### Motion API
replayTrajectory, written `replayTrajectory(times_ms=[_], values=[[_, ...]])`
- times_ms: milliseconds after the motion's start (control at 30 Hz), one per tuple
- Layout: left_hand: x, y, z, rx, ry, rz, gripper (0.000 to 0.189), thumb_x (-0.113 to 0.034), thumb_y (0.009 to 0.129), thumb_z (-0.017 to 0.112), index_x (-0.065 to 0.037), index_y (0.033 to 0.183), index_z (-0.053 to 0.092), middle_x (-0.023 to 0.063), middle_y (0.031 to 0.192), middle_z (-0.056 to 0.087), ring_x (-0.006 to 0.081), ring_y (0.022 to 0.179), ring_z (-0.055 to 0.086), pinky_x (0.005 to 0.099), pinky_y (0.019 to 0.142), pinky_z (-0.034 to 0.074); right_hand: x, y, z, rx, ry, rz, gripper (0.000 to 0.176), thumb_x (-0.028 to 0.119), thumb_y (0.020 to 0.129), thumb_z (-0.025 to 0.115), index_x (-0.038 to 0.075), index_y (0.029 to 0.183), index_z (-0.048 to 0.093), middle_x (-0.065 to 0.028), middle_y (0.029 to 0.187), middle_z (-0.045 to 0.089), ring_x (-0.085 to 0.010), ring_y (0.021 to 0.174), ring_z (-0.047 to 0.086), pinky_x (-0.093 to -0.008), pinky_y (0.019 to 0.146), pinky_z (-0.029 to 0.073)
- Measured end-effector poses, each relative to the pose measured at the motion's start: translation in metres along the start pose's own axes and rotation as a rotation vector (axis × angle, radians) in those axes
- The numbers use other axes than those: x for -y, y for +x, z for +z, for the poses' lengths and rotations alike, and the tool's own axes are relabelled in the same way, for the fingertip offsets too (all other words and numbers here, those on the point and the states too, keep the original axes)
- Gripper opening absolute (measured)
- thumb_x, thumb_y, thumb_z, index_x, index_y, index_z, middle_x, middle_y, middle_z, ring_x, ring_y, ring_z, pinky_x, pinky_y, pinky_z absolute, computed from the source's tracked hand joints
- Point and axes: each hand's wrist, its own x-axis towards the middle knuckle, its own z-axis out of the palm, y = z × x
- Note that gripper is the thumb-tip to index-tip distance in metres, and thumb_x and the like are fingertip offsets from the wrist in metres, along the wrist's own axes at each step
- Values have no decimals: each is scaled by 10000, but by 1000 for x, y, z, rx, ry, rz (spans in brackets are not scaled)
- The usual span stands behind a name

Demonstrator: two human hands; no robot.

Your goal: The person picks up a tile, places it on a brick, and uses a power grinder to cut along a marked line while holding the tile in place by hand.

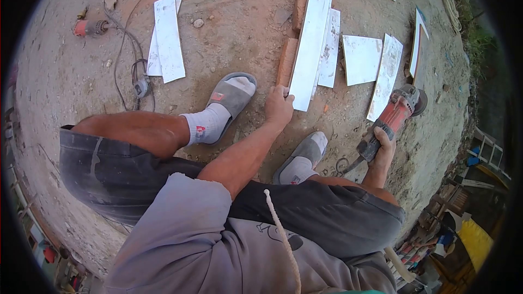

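Observation:
My left hand [278, 106] is closed on the near left edge of a long white tile strip [311, 43], fingers curled at its corner. The strip lies along red bricks [287, 61] on the dirt. Beneath its right side sits another stained white strip [329, 49]. Out to the right, my right hand [385, 146] is wrapped round the rear body of a red and grey angle grinder [393, 117]. The grinder's disc [419, 102] points away from me, right of the strips and apart from them. Whether the disc spins cannot be made out.
More white tile pieces [362, 60] lie between the strip and the grinder. Crossed white strips [168, 38] rest at the left. A second red power tool [90, 28] lies beyond them, with a looping cable [126, 32]. My sandalled feet [231, 100] flank the near end.

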Motion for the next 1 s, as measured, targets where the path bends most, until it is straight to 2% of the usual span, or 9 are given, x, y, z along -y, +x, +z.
replayTrajectory(times_ms=[267, 333, 433, 500, 633, 700, 833, 900, 1000], values=[[3, 1, 0, -1, -26, 8, 178, -90, 807, 695, 0, 950, 640, 150, 939, 626, 289, 865, 621, 390, 803, 487, 1, -1, 1, 5, -17, -2, 367, 190, 785, 675, -43, 1039, 546, -133, 801, 639, -205, 613, 653, -312, 545, 546], [5, 2, 1, -7, -35, 24, 170, -95, 810, 692, -3, 944, 641, 153, 940, 628, 292, 864, 620, 393, 803, 486, 4, -2, 4, 1, 19, 28, 359, 175, 767, 693, -22, 1026, 542, -105, 760, 627, -183, 578, 620, -300, 528, 509], [-3, 7, -5, -20, 6, 27, 169, -122, 821, 682, -14, 947, 647, 154, 943, 628, 308, 874, 623, 400, 813, 486, 7, -5, 6, 10, 18, 13, 356, 178, 767, 691, -19, 1024, 544, -101, 749, 625, -175, 560, 608, -292, 518, 496], [-18, 19, -13, -41, 76, -47, 205, -227, 864, 652, -49, 965, 652, 139, 1050, 607, 336, 978, 594, 425, 864, 470, 7, -9, 4, -1, 24, -6, 354, 176, 765, 692, -17, 1023, 545, -96, 745, 622, -168, 555, 601, -288, 517, 491], [-49, 95, 1, -142, 81, 154, 260, -246, 874, 637, -58, 1053, 652, 140, 1120, 594, 341, 1079, 551, 437, 941, 428, 4, -4, 0, -20, -11, -9, 393, 205, 754, 704, -16, 1028, 529, -105, 794, 619, -189, 595, 625, -306, 545, 519], [-73, 133, 10, -153, 136, 270, 339, -253, 865, 647, -58, 1141, 624, 138, 1202, 559, 342, 1180, 477, 464, 1013, 361, 3, -3, 1, -64, -15, -16, 429, 206, 749, 709, -9, 1061, 508, -112, 797, 621, -186, 588, 618, -308, 540, 519], [-101, 200, 28, -71, 275, 327, 421, -302, 874, 642, -71, 1223, 593, 139, 1344, 492, 326, 1296, 394, 510, 1088, 279, 0, 2, -1, -62, -7, 25, 447, 222, 740, 714, -1, 1069, 509, -114, 811, 625, -188, 602, 626, -311, 541, 521], [-106, 229, 37, -110, 396, 330, 481, -357, 890, 622, -99, 1292, 571, 138, 1446, 426, 313, 1382, 314, 557, 1134, 192, 5, 3, 1, -48, -74, 68, 478, 243, 728, 715, 0, 1085, 509, -113, 825, 629, -191, 616, 633, -312, 543, 522], [-109, 261, 44, -46, 373, 289, 489, -382, 905, 599, -138, 1327, 566, 142, 1495, 384, 310, 1424, 261, 574, 1154, 136, 15, 4, 13, -98, -98, 62, 504, 258, 716, 715, -5, 1095, 512, -108, 823, 629, -190, 625, 639, -306, 550, 520]])
